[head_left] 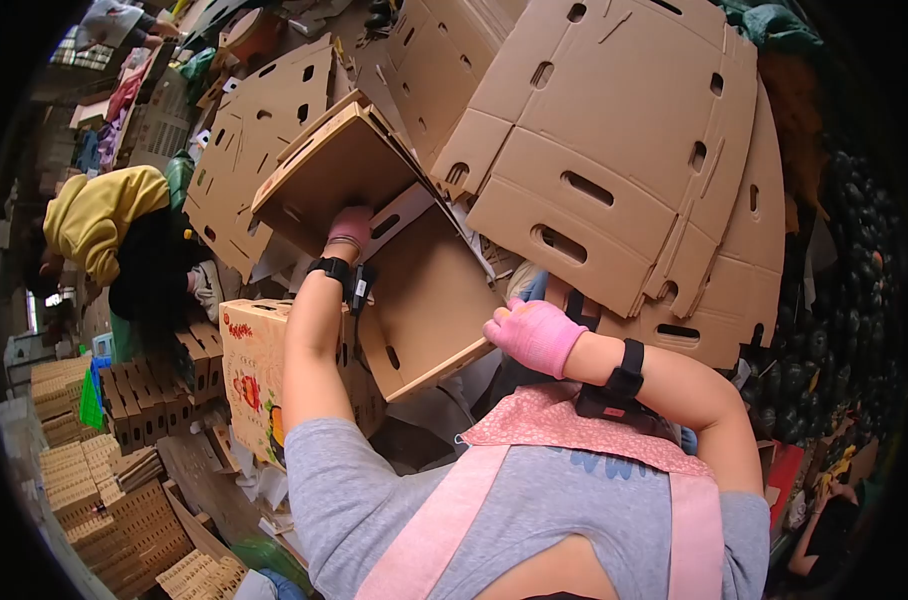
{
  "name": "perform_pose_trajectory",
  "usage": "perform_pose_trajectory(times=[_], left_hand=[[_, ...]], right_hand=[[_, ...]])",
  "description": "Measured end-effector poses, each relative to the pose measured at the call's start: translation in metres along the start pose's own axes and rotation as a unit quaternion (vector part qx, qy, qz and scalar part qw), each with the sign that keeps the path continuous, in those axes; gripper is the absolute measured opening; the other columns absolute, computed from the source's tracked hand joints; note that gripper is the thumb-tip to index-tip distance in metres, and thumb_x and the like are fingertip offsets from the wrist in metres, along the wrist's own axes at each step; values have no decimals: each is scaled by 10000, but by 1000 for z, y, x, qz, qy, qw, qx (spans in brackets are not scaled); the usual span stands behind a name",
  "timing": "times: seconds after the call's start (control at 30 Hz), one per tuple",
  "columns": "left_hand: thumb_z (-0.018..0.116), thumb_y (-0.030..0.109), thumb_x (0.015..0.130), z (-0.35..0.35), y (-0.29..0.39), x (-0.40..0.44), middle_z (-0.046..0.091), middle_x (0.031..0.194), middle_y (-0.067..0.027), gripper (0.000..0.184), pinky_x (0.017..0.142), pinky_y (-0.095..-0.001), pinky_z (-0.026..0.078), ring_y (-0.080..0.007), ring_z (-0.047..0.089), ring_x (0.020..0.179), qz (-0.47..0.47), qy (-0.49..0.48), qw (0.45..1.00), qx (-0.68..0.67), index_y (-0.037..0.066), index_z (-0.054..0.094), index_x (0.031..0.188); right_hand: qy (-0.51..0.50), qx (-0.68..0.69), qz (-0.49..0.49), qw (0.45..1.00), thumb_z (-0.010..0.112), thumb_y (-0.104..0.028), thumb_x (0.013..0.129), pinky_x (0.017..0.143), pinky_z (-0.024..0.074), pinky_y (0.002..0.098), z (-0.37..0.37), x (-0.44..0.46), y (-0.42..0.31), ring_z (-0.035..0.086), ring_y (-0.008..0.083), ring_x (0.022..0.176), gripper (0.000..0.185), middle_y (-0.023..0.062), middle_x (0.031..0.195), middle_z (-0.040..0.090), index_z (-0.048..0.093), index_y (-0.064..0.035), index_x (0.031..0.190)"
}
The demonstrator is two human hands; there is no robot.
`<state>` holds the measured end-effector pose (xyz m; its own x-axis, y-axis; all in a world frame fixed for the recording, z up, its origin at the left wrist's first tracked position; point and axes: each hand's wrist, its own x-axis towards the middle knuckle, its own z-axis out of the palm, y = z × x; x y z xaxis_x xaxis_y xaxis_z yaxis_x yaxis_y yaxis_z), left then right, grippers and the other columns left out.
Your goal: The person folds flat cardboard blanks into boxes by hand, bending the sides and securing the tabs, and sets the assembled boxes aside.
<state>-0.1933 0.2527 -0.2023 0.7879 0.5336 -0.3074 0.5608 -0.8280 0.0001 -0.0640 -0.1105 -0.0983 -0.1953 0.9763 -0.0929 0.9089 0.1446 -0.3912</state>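
A partly folded cardboard box [429, 300] lies tilted before me, its inside facing up. My left hand [351, 226], in a pink glove, reaches into it against the shaded inner panel beside a flap with an oval slot; its fingertips are lost in shadow. At the box's near right corner is my right hand [536, 335], also pink-gloved, with its fingers curled closed at the rim. To the left, under the tilted box, stands a printed carton [249, 375] with red lettering and fruit pictures.
Large flattened cardboard sheets [614, 150] with slots are stacked ahead and to the right. More sheets [254, 150] lean at the upper left. A person in a yellow top [109, 215] bends at the left, above several cardboard stacks [124, 520]. Dark round items [859, 280] pile up far right.
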Motion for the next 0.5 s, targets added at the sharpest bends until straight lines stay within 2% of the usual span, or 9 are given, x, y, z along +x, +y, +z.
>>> perform_pose_trajectory(times=[0.03, 0.1, 0.17, 0.2, 0.33, 0.37, 0.4, 0.47, 0.5], left_hand=[[658, 126, 707, 5, 3, 3, 632, 927, -201, 184, 778, -447, 502, -388, 603, 905, -4, -16, 1000, 11, 62, 641, 878], [624, 120, 743, 33, -3, 11, 641, 978, -187, 198, 802, -441, 511, -379, 615, 928, -28, -15, 998, 55, 85, 667, 933], [690, 159, 707, 21, 0, 9, 642, 971, -201, 254, 827, -425, 505, -381, 611, 943, -6, -42, 998, 37, 72, 669, 946], [707, 170, 701, 13, -2, 7, 644, 967, -204, 268, 832, -419, 504, -384, 608, 947, 3, -55, 998, 14, 65, 669, 945], [740, 194, 681, -16, -16, -9, 642, 1073, -182, 458, 860, -369, 492, -321, 614, 1001, -52, -118, 976, -174, 69, 632, 1108], [738, 192, 680, -26, -17, -17, 638, 1100, -173, 492, 864, -359, 491, -305, 615, 1010, -67, -137, 962, -226, 76, 621, 1144], [697, 143, 696, -37, -24, -21, 628, 1141, -167, 578, 850, -321, 489, -250, 616, 1009, -46, -152, 968, -196, 32, 546, 1243], [639, 125, 734, -74, -17, -36, 619, 1134, -178, 480, 888, -318, 473, -244, 595, 1034, -2, -164, 964, -210, -30, 562, 1182], [630, 106, 746, -94, -10, -49, 639, 1055, -157, 421, 862, -304, 483, -228, 612, 979, 49, -152, 962, -220, -31, 579, 1141]], right_hand=[[-5, 3, 4, 1000, 550, -111, 773, 660, 544, 358, -1, 0, 0, 610, 275, 852, 126, 106, 810, 602, 592, -38, 867], [32, 0, -11, 999, 545, -112, 779, 668, 546, 356, 0, -2, 1, 611, 276, 860, 200, 139, 971, 600, 595, -38, 957], [105, -12, -55, 993, 544, -115, 782, 672, 546, 353, 4, -7, 3, 612, 276, 865, 259, 158, 1068, 582, 589, -44, 1027], [86, -3, -81, 993, 538, -119, 789, 682, 544, 348, -7, -11, 4, 611, 271, 865, 330, 176, 1159, 543, 563, -62, 1113], [188, 34, -165, 968, 555, -110, 771, 696, 539, 336, -41, -38, 14, 608, 265, 870, 329, 145, 1124, 555, 549, -48, 1094], [208, 36, -150, 966, 564, -101, 764, 717, 537, 339, -54, -50, 16, 606, 268, 879, 334, 139, 1104, 562, 560, -48, 1094], [227, 37, -131, 964, 574, -92, 757, 737, 534, 342, -67, -65, 18, 603, 272, 888, 339, 132, 1084, 570, 571, -49, 1093], [260, 24, -76, 962, 604, -69, 728, 761, 531, 346, -91, -97, 26, 604, 280, 898, 322, 118, 1028, 592, 602, -46, 1050], [274, 11, -40, 961, 626, -55, 706, 764, 530, 348, -102, -115, 31, 606, 284, 900, 301, 110, 993, 605, 623, -44, 1007]])
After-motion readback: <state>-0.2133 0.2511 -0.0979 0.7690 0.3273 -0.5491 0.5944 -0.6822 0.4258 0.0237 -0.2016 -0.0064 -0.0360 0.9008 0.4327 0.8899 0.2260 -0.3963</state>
